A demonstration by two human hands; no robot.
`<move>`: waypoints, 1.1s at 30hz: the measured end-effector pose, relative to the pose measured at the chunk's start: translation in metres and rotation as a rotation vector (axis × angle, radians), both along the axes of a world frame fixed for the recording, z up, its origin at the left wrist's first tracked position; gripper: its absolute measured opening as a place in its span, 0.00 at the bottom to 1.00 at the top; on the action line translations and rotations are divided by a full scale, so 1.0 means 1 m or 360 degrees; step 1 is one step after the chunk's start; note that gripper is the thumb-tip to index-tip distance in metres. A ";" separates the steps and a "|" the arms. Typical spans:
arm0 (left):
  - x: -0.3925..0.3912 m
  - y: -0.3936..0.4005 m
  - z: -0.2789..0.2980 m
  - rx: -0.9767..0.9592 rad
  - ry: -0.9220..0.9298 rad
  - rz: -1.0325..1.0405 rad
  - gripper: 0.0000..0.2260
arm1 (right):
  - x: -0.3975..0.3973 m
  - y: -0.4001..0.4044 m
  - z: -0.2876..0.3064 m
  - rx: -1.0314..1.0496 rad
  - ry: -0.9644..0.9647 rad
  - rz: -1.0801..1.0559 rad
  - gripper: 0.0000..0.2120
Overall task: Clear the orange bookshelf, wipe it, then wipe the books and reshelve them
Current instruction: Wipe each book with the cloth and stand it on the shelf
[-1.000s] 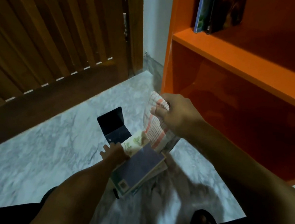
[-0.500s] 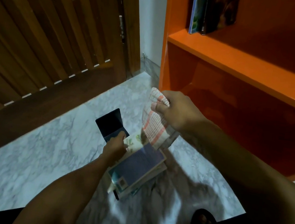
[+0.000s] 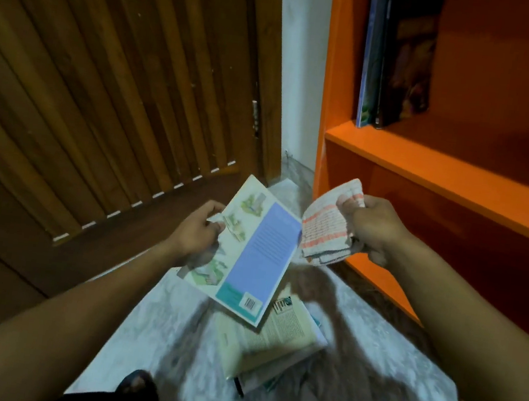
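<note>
My left hand (image 3: 197,235) grips a thin book (image 3: 256,256) with a lilac panel and a barcode on its cover, holding it tilted above the floor. My right hand (image 3: 371,228) clutches a bunched white cloth with orange stripes (image 3: 324,232), which sits right beside the book's right edge. Below them a small pile of books (image 3: 272,341) lies on the marble floor. The orange bookshelf (image 3: 458,181) stands at the right, with a few dark books (image 3: 397,56) upright at the left end of its upper shelf. The lower compartment holds nothing that I can see.
A brown slatted wooden door (image 3: 104,80) fills the left side. A strip of white wall (image 3: 300,71) separates it from the shelf. The marble floor (image 3: 369,363) spreads around the book pile. My dark-clothed knees show at the bottom edge.
My left hand has lifted the lilac book off the pile and raised it toward the cloth. The dark book by the pile is out of sight. My right hand stays about where it was.
</note>
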State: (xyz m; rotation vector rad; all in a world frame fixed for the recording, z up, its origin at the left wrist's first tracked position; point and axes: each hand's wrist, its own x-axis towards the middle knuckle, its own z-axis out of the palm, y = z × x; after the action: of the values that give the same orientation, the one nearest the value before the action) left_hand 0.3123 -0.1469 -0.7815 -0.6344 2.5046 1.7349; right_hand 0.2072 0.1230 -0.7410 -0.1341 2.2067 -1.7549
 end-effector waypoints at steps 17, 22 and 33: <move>0.036 0.044 0.075 0.0640 0.0322 0.0196 0.07 | 0.029 -0.030 -0.006 0.0374 0.1157 0.0172 0.21; 0.023 0.036 0.072 0.0730 0.0489 0.0459 0.06 | 0.054 -0.037 -0.019 0.0407 0.1289 0.0636 0.23; 0.024 0.001 0.057 0.0623 0.0593 0.0827 0.04 | 0.096 -0.028 -0.028 0.0223 0.1073 0.1196 0.13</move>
State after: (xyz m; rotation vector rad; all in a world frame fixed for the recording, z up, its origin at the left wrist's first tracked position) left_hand 0.3361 -0.1457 -0.7240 -1.0777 2.2070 2.6543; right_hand 0.3028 0.0951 -0.7694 -1.4840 2.1980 -1.2080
